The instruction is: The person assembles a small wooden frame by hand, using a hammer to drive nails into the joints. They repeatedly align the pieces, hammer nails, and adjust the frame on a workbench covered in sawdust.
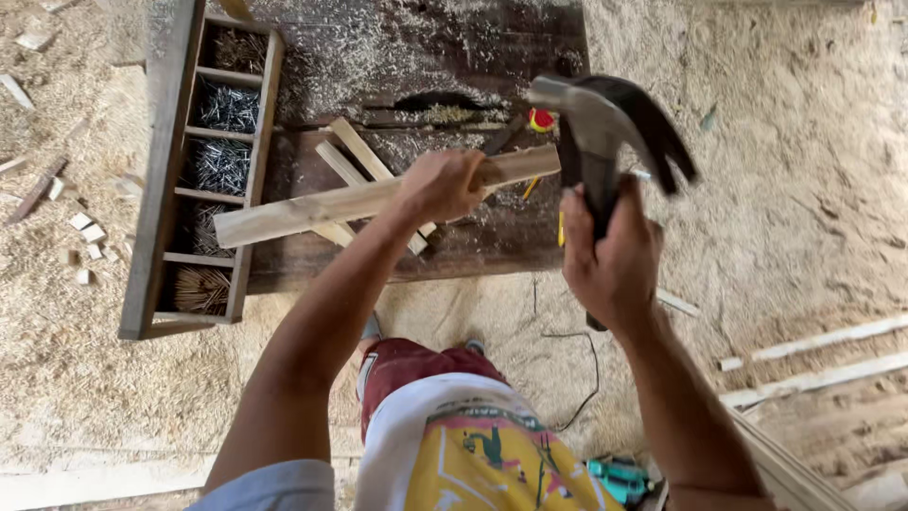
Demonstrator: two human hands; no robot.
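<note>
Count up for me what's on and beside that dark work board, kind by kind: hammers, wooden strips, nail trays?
Claw hammers: 1, in the right hand
Wooden strips on the board: 3, one held by the left hand, two under it
Nail trays: 1, holding 5 compartments
Total: 5

The hammer (605, 128) has a grey steel face and a black claw and handle. The slat (312, 210) is pale yellowish wood, like the crossed strips (355, 156) under it. The bench (445, 57) is dark brown, dusted with pale sawdust. The nail box (156, 189) is weathered grey-brown; its nails (227, 109) are silvery-blue in two upper compartments and rusty brown in the lowest. The floor (794, 170) is tan with sawdust. The shorts (416, 364) are dark red; the shirt (473, 454) is white with a yellow print holding green and red figures. A teal tool (619, 480) lies low in view, and a red and yellow object (541, 120) sits on the bench.
</note>
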